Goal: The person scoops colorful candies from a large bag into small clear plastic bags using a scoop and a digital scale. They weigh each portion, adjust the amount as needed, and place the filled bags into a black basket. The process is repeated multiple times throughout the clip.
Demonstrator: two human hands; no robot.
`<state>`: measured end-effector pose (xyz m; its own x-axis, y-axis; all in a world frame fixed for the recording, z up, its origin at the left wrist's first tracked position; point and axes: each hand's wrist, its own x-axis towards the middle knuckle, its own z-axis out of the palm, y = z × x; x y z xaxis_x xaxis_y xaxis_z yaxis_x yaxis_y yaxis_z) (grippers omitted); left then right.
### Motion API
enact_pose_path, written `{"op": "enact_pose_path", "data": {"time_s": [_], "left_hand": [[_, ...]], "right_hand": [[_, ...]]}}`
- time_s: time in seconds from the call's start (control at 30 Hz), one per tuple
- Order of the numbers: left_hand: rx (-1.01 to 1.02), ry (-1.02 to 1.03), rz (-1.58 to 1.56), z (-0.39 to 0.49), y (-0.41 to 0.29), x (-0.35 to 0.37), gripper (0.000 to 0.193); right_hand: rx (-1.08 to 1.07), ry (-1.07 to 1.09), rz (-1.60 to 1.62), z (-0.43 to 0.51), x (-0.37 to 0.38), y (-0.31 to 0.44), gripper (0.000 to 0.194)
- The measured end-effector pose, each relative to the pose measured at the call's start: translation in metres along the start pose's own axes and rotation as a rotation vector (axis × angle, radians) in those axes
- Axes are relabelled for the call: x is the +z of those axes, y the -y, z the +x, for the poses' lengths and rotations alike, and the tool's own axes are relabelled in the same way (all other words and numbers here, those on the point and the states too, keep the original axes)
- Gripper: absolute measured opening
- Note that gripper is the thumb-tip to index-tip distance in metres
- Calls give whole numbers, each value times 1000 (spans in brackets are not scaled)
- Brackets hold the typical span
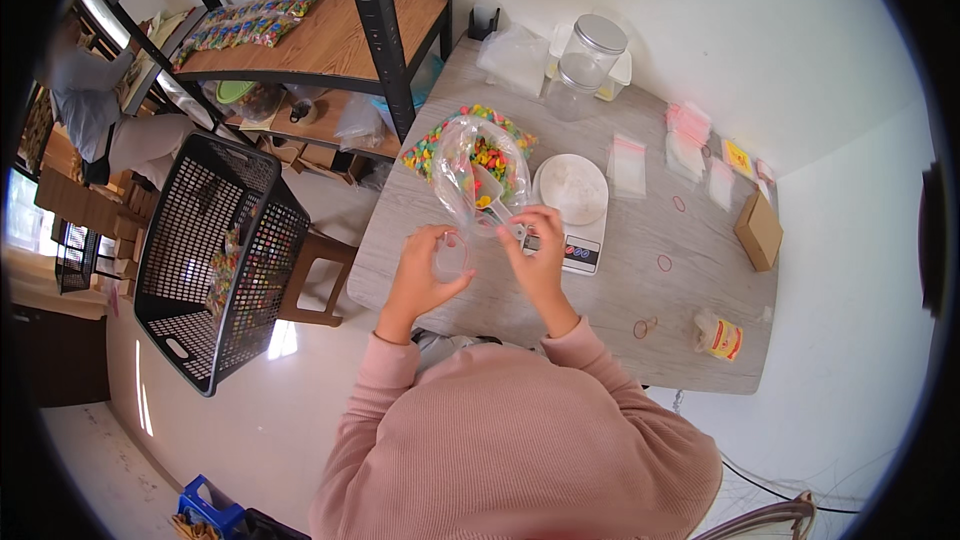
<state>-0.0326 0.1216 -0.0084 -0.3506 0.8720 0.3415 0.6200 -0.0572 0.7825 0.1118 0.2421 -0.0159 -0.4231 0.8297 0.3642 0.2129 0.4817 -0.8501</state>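
My left hand [427, 270] curves round a clear round plastic container [451, 253], which has a reddish rim. Between the thumb and fingers of my right hand [538, 247] is the handle of a clear plastic scoop [489, 193]. The scoop's bowl, with a few yellow and red pieces in it, lies in the mouth of an open plastic bag [448, 165] of small multicoloured pieces, perhaps candy or snacks. Right of the bag stands a white kitchen scale [574, 191] with a round platform; my right hand partly covers its lower left corner.
Clear plastic bags [628, 165], red rubber bands [664, 263], a cardboard box [757, 232] and a yellow-labelled packet [725, 339] lie to the right. Stacked clear jars [589, 52] stand behind. A black plastic crate [259, 270] and shelves [322, 45] stand left; a person [97, 97] sits beyond.
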Motion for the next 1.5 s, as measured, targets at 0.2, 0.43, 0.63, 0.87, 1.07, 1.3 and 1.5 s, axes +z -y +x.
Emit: {"op": "enact_pose_path", "data": {"time_s": [0.2, 0.43, 0.63, 0.87, 1.07, 1.3, 1.5], "left_hand": [[-114, -93, -314, -7, 22, 8, 46], [-286, -201, -527, -15, 48, 24, 34], [-616, -231, -959, 2, 85, 51, 51], [-690, -121, -1212, 36, 104, 64, 60], [-630, -179, -1311, 45, 99, 65, 59], [-570, -203, -1320, 47, 94, 64, 62], [-579, -222, -1345, 46, 96, 66, 60]], "right_hand": [[363, 26, 64, -9, 6, -56, 27], [37, -127, 52, 5, 2, -45, 12], [-351, -109, -180, 42, -11, -24, 12], [-509, 56, -286, 65, 7, -34, 23], [-424, 201, -285, 65, 9, -45, 24], [-469, 165, -289, 45, -3, -46, 27], [-390, 169, -331, 40, 8, -60, 34]]}}
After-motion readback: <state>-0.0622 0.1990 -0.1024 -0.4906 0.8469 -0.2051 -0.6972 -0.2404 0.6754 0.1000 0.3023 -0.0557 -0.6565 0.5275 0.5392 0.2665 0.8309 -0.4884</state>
